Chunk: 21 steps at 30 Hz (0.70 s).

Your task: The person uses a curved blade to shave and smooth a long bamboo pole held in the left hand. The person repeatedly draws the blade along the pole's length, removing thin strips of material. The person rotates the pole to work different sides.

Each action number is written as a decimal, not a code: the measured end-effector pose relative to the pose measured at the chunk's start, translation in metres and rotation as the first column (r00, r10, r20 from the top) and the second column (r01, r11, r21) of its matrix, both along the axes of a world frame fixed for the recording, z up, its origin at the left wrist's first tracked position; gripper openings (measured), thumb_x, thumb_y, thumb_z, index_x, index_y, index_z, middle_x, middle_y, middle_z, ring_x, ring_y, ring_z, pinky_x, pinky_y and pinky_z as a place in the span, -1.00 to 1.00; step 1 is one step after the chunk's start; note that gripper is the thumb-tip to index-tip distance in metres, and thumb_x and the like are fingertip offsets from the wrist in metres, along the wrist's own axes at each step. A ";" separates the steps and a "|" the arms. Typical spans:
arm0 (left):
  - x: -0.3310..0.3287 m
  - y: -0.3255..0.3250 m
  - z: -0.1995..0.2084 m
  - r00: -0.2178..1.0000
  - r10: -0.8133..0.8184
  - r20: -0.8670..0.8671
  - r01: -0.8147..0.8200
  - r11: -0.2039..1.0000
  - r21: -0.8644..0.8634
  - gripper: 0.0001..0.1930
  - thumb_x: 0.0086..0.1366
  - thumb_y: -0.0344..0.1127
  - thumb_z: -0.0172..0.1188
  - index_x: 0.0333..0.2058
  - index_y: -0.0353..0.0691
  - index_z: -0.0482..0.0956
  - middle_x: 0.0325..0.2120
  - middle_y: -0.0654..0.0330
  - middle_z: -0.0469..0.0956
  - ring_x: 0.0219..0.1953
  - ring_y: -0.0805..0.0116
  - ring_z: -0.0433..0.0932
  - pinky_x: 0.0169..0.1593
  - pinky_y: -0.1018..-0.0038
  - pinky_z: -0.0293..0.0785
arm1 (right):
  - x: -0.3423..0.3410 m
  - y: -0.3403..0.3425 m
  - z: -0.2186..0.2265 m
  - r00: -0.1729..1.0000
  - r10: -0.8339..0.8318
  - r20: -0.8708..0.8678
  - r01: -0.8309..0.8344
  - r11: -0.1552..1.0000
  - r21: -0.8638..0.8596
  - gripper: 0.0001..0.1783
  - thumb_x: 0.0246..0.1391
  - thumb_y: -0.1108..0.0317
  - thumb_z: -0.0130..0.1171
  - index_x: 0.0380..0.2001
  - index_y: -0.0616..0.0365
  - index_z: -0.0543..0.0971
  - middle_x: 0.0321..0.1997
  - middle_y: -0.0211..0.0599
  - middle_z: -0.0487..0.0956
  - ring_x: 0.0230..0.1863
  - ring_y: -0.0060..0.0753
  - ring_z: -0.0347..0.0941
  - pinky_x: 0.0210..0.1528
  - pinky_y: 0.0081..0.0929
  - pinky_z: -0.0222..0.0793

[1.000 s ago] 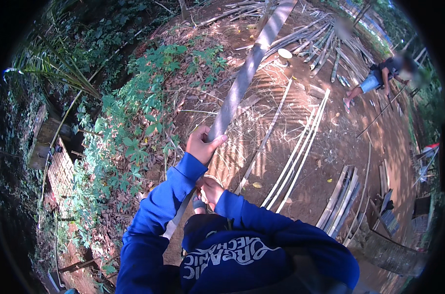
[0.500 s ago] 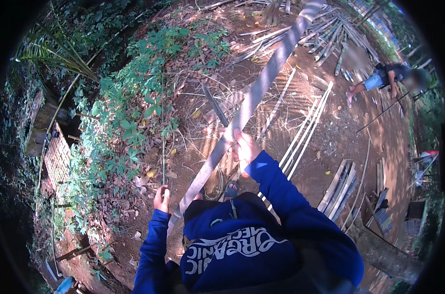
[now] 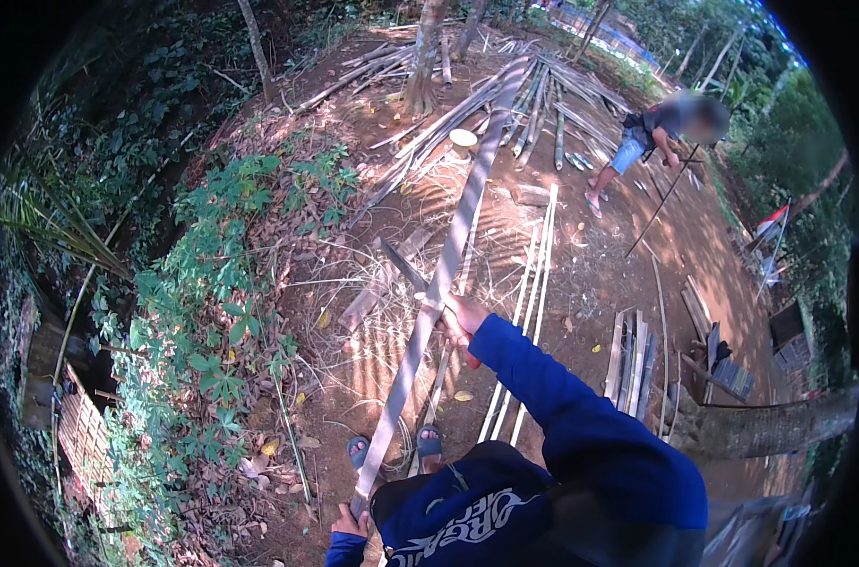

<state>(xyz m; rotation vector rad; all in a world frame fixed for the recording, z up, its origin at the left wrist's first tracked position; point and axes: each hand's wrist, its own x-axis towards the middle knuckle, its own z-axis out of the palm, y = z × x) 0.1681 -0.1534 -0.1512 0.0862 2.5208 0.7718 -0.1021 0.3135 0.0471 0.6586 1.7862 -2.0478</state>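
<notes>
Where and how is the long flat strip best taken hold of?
Probably at its near end, from the left, where the left hand is: the long flat strip lies aslant, this end nearest, seemingly narrow enough to close around. Avoid mid-length, where a dark blade shows beside it.

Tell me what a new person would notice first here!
Probably the long brownish strip, slanting up the middle from the left hand near the bottom, with a dark blade in the right hand crossing it. Next, the heap of poles at the top centre, and the other person at the upper right.
</notes>
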 end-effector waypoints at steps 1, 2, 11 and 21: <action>-0.008 0.005 0.010 1.000 0.020 -0.013 -0.019 1.000 0.010 -0.44 0.15 0.13 0.14 -0.18 -0.30 0.30 -0.57 -0.22 0.52 -0.41 -0.29 0.53 -0.33 -0.03 0.42 | -0.002 0.003 -0.001 0.999 -0.043 0.028 0.044 0.999 -0.012 -0.32 0.11 -0.36 -0.11 -0.18 0.09 0.48 -0.67 -0.49 0.30 -0.76 -0.65 0.16 -0.72 -0.56 0.16; -0.018 0.014 0.019 1.000 0.001 -0.031 0.001 0.996 0.084 -0.47 0.18 0.13 0.12 -0.21 -0.30 0.33 -0.57 -0.23 0.51 -0.43 -0.30 0.52 -0.34 -0.03 0.42 | -0.003 0.005 -0.003 0.994 -0.088 0.057 0.089 0.996 -0.021 -0.28 0.09 -0.39 -0.12 -0.14 0.09 0.49 -0.67 -0.51 0.27 -0.77 -0.65 0.11 -0.73 -0.56 0.11; -0.170 0.109 0.156 0.759 -0.136 0.637 -0.409 0.662 0.628 -0.46 0.33 0.16 -0.08 -0.53 -0.24 0.46 -0.89 0.39 0.09 -0.88 0.54 0.02 -0.77 0.51 -0.13 | 0.135 -0.106 -0.065 0.991 0.090 0.102 -0.088 0.996 -0.025 -0.65 0.10 0.15 0.23 -0.08 0.06 0.53 -0.64 -0.69 0.32 -0.69 -0.79 0.09 -0.67 -0.70 -0.08; -0.280 0.195 0.138 0.519 -0.370 0.771 -0.378 0.709 0.595 -0.34 0.31 0.30 -0.20 -0.44 -0.29 0.45 -0.88 0.39 -0.05 -0.88 0.52 -0.09 -0.77 0.47 -0.06 | 0.173 -0.221 -0.092 0.850 0.527 0.000 -0.470 0.759 -0.451 -0.62 0.12 0.06 0.20 -0.19 0.14 0.48 -0.48 -0.56 0.42 -0.58 -0.71 0.27 -0.54 -0.66 0.19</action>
